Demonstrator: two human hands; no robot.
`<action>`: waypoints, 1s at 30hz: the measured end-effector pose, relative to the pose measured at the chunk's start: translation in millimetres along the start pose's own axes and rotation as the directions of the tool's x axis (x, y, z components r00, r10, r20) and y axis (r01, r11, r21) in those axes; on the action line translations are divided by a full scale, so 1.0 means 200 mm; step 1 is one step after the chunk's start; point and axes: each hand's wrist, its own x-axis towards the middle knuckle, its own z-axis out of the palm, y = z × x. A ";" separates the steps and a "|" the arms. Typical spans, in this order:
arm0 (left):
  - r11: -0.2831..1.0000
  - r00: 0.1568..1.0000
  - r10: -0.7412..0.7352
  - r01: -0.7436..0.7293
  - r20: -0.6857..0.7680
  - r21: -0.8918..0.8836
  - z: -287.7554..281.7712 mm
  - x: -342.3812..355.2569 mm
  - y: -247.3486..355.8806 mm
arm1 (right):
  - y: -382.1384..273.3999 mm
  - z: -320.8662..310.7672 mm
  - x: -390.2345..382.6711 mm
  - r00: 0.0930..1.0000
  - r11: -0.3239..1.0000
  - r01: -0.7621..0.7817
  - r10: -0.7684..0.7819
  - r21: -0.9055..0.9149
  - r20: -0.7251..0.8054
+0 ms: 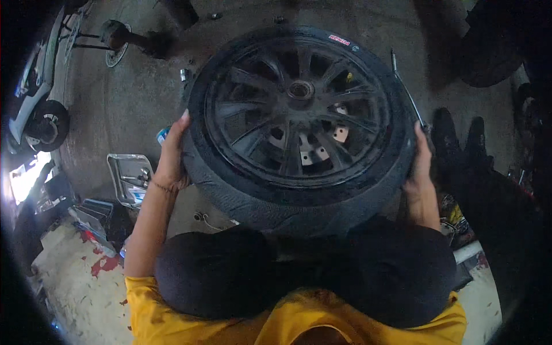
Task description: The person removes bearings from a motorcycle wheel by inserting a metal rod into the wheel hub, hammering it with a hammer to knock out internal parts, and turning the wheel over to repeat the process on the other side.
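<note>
A large black wheel with a many-spoked rim (259, 132) and a treaded tire (287, 204) lies face up above my knees. A brake disc (313, 158) shows between the spokes. My left hand (173, 158) grips the tire's left side, its thumb along the sidewall. My right hand (421, 164) grips the right side, fingers mostly hidden by the tire. Just beyond my right hand a long thin metal tool (405, 86) leans beside the tire. A small blue object (162, 136) peeks out behind my left hand.
A metal tray with small items (125, 159) is on the floor (98, 92) at left, near a black case (100, 215). A parked vehicle's wheel (46, 123) stands further left. A socket (184, 76) and a shafted metal part (123, 37) lie beyond. Dark shadows cover the right.
</note>
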 end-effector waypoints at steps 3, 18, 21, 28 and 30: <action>0.994 0.997 -0.075 0.076 0.008 -0.085 -0.02 -0.06 0.06 | -0.09 -0.07 0.01 0.991 0.995 -0.006 -0.006 -0.095 -0.135; 0.971 0.996 -0.050 0.032 -0.069 -0.236 -0.10 -0.13 0.01 | -0.20 -0.14 0.09 0.903 0.945 0.199 -0.279 -0.259 -0.325; 0.958 0.984 -0.171 0.179 0.055 -0.224 -0.31 -0.03 0.02 | -0.28 -0.26 0.08 0.852 0.891 0.267 -0.396 -0.366 -0.342; 0.936 0.718 0.347 -0.227 -0.603 0.268 -1.06 0.09 -0.28 | -0.27 -0.41 0.14 0.835 0.836 0.275 -0.452 -0.474 -0.312; 0.891 0.586 0.443 -0.200 -0.679 0.408 -1.12 0.03 -0.40 | -0.28 -0.44 0.12 0.826 0.821 0.277 -0.469 -0.500 -0.313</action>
